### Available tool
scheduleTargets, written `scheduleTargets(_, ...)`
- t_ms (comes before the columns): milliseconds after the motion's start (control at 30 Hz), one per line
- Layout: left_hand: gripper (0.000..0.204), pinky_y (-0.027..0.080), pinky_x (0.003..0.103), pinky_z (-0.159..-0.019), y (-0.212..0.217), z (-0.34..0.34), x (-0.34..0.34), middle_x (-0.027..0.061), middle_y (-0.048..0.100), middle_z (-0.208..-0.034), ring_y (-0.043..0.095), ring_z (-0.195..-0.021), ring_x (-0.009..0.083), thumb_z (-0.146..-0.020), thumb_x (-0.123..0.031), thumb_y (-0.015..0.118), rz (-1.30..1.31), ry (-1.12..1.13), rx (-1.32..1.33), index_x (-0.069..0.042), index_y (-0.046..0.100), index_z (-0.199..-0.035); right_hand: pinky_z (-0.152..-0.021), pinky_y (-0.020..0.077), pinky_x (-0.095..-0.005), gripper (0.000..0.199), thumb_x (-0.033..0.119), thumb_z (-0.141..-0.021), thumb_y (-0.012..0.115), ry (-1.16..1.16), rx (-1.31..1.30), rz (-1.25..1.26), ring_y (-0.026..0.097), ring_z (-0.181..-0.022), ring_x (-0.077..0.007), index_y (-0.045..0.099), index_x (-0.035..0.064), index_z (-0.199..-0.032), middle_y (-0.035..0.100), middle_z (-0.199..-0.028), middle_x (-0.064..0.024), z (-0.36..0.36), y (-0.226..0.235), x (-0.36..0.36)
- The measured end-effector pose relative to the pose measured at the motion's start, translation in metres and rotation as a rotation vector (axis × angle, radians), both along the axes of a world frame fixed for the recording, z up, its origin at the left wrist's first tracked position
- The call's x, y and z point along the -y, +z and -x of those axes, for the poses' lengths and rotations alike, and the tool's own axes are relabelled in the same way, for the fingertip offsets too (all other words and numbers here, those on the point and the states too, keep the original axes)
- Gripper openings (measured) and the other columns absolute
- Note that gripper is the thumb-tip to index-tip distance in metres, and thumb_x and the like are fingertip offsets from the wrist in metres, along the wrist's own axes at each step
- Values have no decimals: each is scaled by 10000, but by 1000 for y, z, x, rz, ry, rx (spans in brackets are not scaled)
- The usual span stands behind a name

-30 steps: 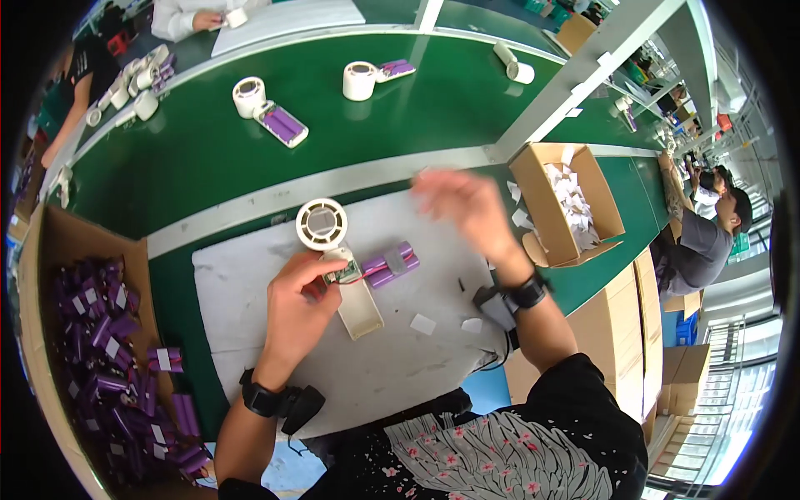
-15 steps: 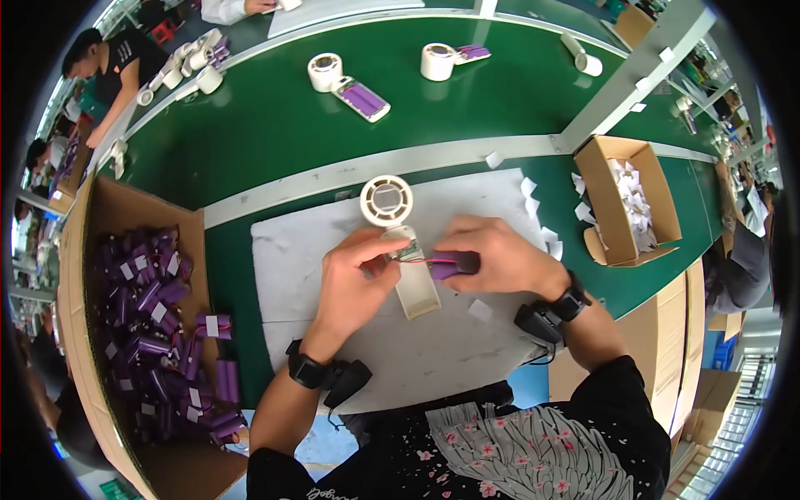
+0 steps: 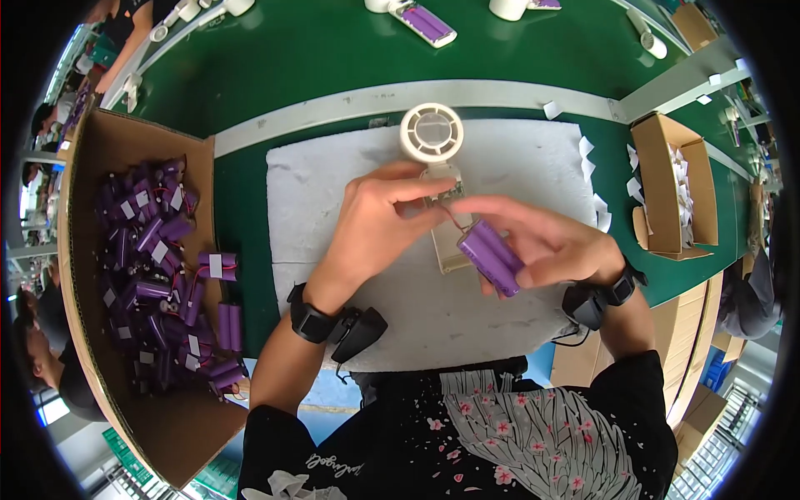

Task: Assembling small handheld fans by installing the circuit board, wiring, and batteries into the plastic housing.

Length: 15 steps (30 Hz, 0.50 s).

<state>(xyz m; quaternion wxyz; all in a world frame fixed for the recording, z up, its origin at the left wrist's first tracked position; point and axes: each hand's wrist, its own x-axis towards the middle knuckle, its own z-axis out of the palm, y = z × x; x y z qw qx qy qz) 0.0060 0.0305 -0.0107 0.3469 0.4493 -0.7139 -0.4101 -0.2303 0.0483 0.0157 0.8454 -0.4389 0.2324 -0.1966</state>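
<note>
Purple battery pack [image 3: 490, 257] held in R hand [image 3: 557, 242]; L hand [image 3: 375, 218] narrow at white fan [image 3: 432, 132], can't tell if gripping; cardboard box [image 3: 154, 133] w/ more packs [image 3: 152, 258] well L of grips.

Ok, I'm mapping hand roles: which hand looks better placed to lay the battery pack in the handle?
Probably the right hand: it holds the purple battery pack near the cream handle, while the left hand is at the handle's upper end.
</note>
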Motion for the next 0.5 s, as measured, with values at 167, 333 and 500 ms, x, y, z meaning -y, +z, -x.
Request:
scheduleTargets(167, 373, 472, 219, -585, -6, 1, -3, 106, 689, -1057, 606, -694, 91, -685, 6, 770, 71, 17, 14, -93, 734, -1043, -859, 504, -358, 929, -43, -664, 745, 26, -28, -41, 613, -1000, -267, 282, 66, -1461, 492, -1195, -127, 0, 13, -1)
scheduleTargets(333, 327, 484, 251, -565, -2, 2, -5, 124, 687, -958, 617, -642, 141, -708, -17, 762, 155, 13, 45, -84, 731, -1026, -935, 473, -365, 913, 21, -565, 834, -93, -241, 242, 564, -1077, -259, 413, 38, -1375, 512, -1195, -94, 0, 9, 1)
scheduleTargets(500, 262, 482, 296, -548, -6, -1, -2, 117, 661, -809, 627, -611, 230, -753, -48, 727, 177, -13, 33, -75, 723, -1014, -962, 453, -368, 859, 63, -491, 850, -48, -439, 846, 556, -1069, -255, 521, 35, -1285, 563, -1176, -93, -1, 8, 5)
